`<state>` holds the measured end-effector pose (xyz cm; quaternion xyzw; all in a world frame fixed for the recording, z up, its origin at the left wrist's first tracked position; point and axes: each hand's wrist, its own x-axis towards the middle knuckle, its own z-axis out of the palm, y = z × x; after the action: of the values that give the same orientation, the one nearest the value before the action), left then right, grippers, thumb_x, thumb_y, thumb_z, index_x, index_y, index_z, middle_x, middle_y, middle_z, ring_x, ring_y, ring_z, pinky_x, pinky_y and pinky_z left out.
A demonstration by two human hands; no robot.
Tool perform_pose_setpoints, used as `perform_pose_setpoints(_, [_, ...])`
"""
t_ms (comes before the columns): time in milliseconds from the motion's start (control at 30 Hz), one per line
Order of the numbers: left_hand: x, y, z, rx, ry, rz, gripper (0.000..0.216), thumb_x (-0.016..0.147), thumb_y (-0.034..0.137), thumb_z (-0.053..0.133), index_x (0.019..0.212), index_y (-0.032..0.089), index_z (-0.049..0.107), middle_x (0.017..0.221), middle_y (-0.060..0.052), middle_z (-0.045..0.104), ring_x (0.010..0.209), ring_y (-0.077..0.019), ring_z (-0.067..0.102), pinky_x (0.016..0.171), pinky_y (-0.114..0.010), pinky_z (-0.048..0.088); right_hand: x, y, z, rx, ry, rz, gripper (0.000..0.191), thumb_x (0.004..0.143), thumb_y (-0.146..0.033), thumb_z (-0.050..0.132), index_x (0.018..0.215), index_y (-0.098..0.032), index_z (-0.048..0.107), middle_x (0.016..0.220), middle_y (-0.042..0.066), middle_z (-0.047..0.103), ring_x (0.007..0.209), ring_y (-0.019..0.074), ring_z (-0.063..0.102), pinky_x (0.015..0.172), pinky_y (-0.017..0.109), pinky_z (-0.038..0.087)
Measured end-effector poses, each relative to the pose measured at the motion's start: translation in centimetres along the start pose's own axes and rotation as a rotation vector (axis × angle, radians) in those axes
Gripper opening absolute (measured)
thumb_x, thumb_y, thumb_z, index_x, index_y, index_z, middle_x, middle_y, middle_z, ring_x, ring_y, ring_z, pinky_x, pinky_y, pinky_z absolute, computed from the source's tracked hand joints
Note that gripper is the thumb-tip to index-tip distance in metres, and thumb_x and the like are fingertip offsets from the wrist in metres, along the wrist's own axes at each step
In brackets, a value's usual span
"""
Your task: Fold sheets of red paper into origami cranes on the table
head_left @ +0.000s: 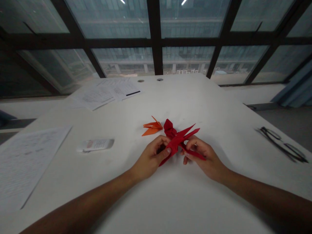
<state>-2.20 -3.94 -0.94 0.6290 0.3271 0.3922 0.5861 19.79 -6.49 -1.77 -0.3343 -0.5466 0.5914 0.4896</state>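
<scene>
Between my two hands, a red origami figure point(175, 142) is held above the white table, its two long points aimed up and to the right. My left hand point(152, 157) pinches its left part, thumb on top. On the other side, my right hand point(203, 156) has its fingers closed around a red flap that sticks out to the lower right; some fingertips are hidden behind the paper. Just beyond my left fingers lies a second red folded-paper piece point(170, 127). Beside that one rests an orange origami piece point(153, 127) with thin pointed ends.
Printed sheets point(104, 92) lie at the table's point(190, 97) far left, and another sheet point(26, 162) at the near left. A white, label-bearing object point(97, 145) sits left of my hands. Black-framed glasses point(282, 144) lie near the right edge. Windows point(122, 61) stand behind the table.
</scene>
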Motion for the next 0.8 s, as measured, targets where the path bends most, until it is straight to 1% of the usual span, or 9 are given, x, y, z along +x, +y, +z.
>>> perform_pose_setpoints(133, [0.1, -0.1, -0.2, -0.02, -0.009, -0.027, 0.019, 0.096, 0.033, 0.068, 0.102, 0.017, 0.059, 0.09, -0.001, 0.061, 0.079, -0.0126, 0.054, 0.073, -0.027, 0.039, 0.4, 1.1, -0.3, 0.112, 0.116, 0.015, 0.023, 0.09, -0.037, 0.076, 0.092, -0.025, 0.056, 0.085, -0.001, 0.067, 0.073, 0.0149, 0.067, 0.06, 0.028, 0.059])
perform_pose_setpoints(200, [0.0, 0.0, -0.2, -0.03, -0.026, -0.045, 0.02, 0.095, 0.033, 0.069, 0.103, 0.017, 0.059, 0.09, -0.001, 0.061, 0.079, -0.0123, 0.053, 0.072, -0.026, 0.039, 0.7, 1.6, -0.5, 0.158, 0.127, 0.025, 0.022, 0.091, -0.036, 0.075, 0.095, -0.026, 0.056, 0.082, -0.002, 0.067, 0.071, 0.0147, 0.067, 0.059, 0.028, 0.059])
perform_pose_setpoints(300, [-0.1, 0.3, -0.3, -0.053, -0.052, -0.062, 0.022, 0.095, 0.033, 0.07, 0.105, 0.017, 0.06, 0.089, 0.0, 0.061, 0.077, -0.0117, 0.053, 0.07, -0.025, 0.038, 0.9, 2.0, -0.7, 0.19, 0.094, 0.03, 0.021, 0.093, -0.035, 0.074, 0.099, -0.026, 0.056, 0.08, -0.004, 0.067, 0.067, 0.0141, 0.067, 0.059, 0.029, 0.058])
perform_pose_setpoints(367, [-0.1, 0.7, -0.4, -0.06, -0.097, -0.088, 0.023, 0.094, 0.035, 0.07, 0.104, 0.017, 0.061, 0.09, -0.001, 0.062, 0.077, -0.0124, 0.054, 0.07, -0.025, 0.039, 0.8, 1.8, -0.7, 0.185, 0.054, 0.019, 0.02, 0.095, -0.036, 0.072, 0.099, -0.026, 0.055, 0.08, -0.004, 0.067, 0.064, 0.0133, 0.066, 0.06, 0.029, 0.057])
perform_pose_setpoints(433, [-0.3, 1.0, -0.4, -0.058, -0.149, -0.107, 0.025, 0.096, 0.04, 0.067, 0.102, 0.016, 0.062, 0.086, -0.002, 0.063, 0.073, -0.0123, 0.053, 0.066, -0.025, 0.038, 0.4, 1.4, -0.5, 0.121, -0.007, 0.014, 0.018, 0.096, -0.035, 0.07, 0.098, -0.025, 0.055, 0.077, -0.004, 0.066, 0.063, 0.0116, 0.064, 0.06, 0.027, 0.054])
perform_pose_setpoints(533, [-0.6, 1.2, -0.3, -0.019, -0.179, -0.09, 0.03, 0.096, 0.044, 0.066, 0.098, 0.014, 0.063, 0.085, -0.002, 0.063, 0.074, -0.0129, 0.054, 0.066, -0.025, 0.039, -0.4, 0.7, 0.0, -0.002, -0.072, 0.013, 0.013, 0.098, -0.032, 0.068, 0.097, -0.024, 0.057, 0.082, -0.003, 0.063, 0.067, 0.0096, 0.061, 0.063, 0.024, 0.049])
perform_pose_setpoints(667, [-0.8, 0.9, 0.0, -0.042, -0.223, -0.137, 0.031, 0.096, 0.044, 0.067, 0.091, 0.014, 0.061, 0.079, -0.002, 0.064, 0.068, -0.0122, 0.056, 0.062, -0.024, 0.04, -1.1, 0.0, 0.4, -0.16, -0.154, -0.036, 0.004, 0.098, -0.025, 0.066, 0.096, -0.023, 0.062, 0.086, -0.002, 0.061, 0.074, 0.0102, 0.057, 0.067, 0.023, 0.047])
perform_pose_setpoints(733, [-0.8, 0.8, 0.1, -0.089, -0.196, -0.142, 0.03, 0.096, 0.042, 0.067, 0.089, 0.014, 0.06, 0.078, -0.002, 0.065, 0.066, -0.0119, 0.057, 0.061, -0.023, 0.041, -1.1, -0.1, 0.3, -0.187, -0.157, -0.059, 0.003, 0.098, -0.024, 0.066, 0.097, -0.024, 0.063, 0.089, -0.001, 0.062, 0.077, 0.0116, 0.059, 0.07, 0.025, 0.049])
perform_pose_setpoints(800, [-0.6, 0.7, 0.0, -0.117, -0.127, -0.125, 0.029, 0.094, 0.041, 0.069, 0.086, 0.014, 0.061, 0.074, -0.001, 0.064, 0.063, -0.0099, 0.055, 0.058, -0.021, 0.038, -1.1, -0.2, 0.2, -0.202, -0.15, -0.077, 0.003, 0.097, -0.024, 0.067, 0.098, -0.024, 0.064, 0.097, 0.001, 0.063, 0.081, 0.0131, 0.062, 0.07, 0.026, 0.052])
